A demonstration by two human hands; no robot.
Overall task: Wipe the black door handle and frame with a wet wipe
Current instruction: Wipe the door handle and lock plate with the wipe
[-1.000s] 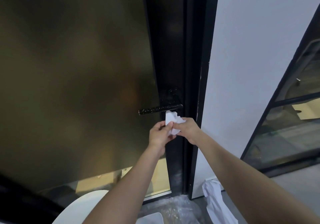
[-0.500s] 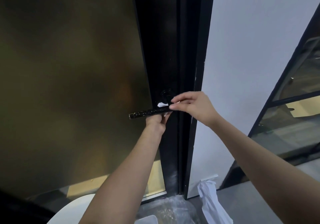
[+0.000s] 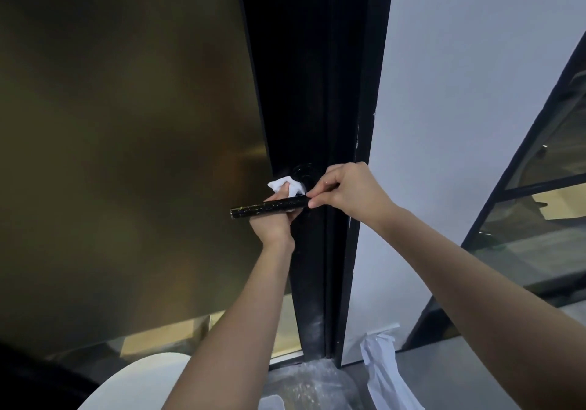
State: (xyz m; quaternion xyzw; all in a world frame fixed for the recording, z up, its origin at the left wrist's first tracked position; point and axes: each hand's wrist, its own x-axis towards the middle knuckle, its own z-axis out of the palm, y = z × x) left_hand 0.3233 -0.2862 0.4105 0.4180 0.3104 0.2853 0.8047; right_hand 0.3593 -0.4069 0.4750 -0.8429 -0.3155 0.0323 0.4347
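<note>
A black lever door handle (image 3: pixel 253 210) sticks out to the left from the black door frame (image 3: pixel 304 92). My left hand (image 3: pixel 274 224) reaches up from below and behind the lever, its fingers closed on a crumpled white wet wipe (image 3: pixel 283 185) pressed against the frame just above the lever. My right hand (image 3: pixel 352 192) pinches the inner end of the lever between thumb and fingers, beside the round black rosette (image 3: pixel 304 172).
Frosted amber glass (image 3: pixel 126 140) fills the door to the left. A white wall (image 3: pixel 459 92) and a black-framed glass partition (image 3: pixel 539 203) lie to the right. On the floor are a white rounded object (image 3: pixel 139 381), clear plastic sheeting (image 3: pixel 310 384) and white paper (image 3: pixel 383 374).
Both hands rose from below the handle, where they held the wipe together. The left hand now holds the wipe alone above the lever; the right hand moved onto the lever's inner end.
</note>
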